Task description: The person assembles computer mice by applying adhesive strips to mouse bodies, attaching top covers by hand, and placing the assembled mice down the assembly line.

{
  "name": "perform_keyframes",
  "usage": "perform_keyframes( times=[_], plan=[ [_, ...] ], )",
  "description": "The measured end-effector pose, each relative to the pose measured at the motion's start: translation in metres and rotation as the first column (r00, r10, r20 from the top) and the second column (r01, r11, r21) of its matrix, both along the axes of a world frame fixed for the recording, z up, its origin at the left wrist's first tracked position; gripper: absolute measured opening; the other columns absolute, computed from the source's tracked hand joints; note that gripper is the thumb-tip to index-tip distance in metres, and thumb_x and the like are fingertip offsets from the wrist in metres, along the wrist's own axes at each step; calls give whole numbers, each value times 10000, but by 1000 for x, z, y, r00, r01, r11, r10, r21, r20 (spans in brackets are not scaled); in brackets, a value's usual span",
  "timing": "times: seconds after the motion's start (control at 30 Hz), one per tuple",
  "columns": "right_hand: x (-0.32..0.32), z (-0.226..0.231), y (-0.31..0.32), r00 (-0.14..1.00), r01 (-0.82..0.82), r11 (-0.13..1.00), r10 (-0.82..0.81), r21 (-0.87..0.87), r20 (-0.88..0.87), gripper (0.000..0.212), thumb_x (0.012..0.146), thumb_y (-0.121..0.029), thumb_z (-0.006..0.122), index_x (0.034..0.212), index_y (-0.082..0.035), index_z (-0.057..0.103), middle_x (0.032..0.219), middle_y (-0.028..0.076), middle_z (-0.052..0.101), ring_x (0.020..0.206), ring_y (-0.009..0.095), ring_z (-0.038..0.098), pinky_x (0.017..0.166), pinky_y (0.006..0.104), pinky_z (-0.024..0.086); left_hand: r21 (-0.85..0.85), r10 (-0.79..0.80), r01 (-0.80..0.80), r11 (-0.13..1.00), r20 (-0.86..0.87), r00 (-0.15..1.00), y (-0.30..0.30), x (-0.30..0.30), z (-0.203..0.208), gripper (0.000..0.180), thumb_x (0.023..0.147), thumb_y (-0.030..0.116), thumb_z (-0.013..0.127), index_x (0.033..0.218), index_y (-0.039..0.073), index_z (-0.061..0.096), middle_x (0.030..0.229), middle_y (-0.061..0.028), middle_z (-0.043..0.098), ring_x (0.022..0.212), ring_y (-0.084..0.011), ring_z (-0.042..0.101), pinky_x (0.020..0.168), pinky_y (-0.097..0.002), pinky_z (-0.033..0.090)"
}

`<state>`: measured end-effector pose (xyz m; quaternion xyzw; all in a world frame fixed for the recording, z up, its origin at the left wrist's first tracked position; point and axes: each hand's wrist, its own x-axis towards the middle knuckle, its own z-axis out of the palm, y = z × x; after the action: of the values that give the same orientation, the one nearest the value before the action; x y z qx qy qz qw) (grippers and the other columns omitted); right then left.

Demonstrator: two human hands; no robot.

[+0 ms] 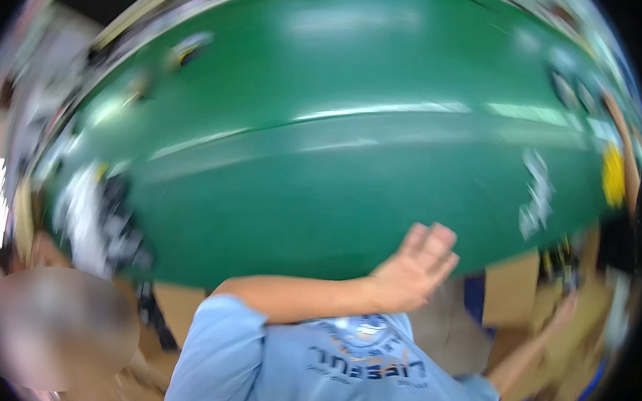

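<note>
My left hand point(420, 269) reaches across my front, just over the near edge of the green table point(298, 221). Its fingers are stretched out and nothing is in them. My right arm extends down to the right, and my right hand point(564, 309) is at an open cardboard box point(510, 289). That hand is small and smeared, so its fingers cannot be read. Close beyond it are black and yellow items point(560, 261) in or beside the box, too blurred to name. A crumpled clear plastic piece point(536, 195) lies on the table's right side.
At left, clear plastic wrapping point(88, 219) and black items point(119, 225) lie on the table beside a person point(56, 331). Another person's arm point(626, 142) reaches in at far right near a yellow object point(613, 174). Small blurred items point(191, 48) sit at the far left.
</note>
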<state>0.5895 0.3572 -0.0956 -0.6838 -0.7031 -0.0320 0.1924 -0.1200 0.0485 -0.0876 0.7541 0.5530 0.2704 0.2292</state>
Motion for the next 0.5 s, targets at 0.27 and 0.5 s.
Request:
perform_keyframes(
  times=[0.27,0.5],
  plan=[
    [-526,49,-160,249,-760,564,-208,-324,-946,137,1089,-187,671,1119,-57,697,833,-44,641,709,47,582,602,221,470,383,18,17,924,-86,996,66,-54,50,1057,724,512,962,1551,55,488,1606,-311,458,1437,-496,474,1165,-609,385],
    [-583,6,-59,585,-706,678,721,206,-371,214,1033,-240,721,1059,-39,792,945,100,781,804,236,714,715,368,568,167,257,-224,960,-208,944,8,-161,8,758,753,65,821,1461,0,558,1559,-342,498,1381,-528,561,1157,-577,478]
  ],
)
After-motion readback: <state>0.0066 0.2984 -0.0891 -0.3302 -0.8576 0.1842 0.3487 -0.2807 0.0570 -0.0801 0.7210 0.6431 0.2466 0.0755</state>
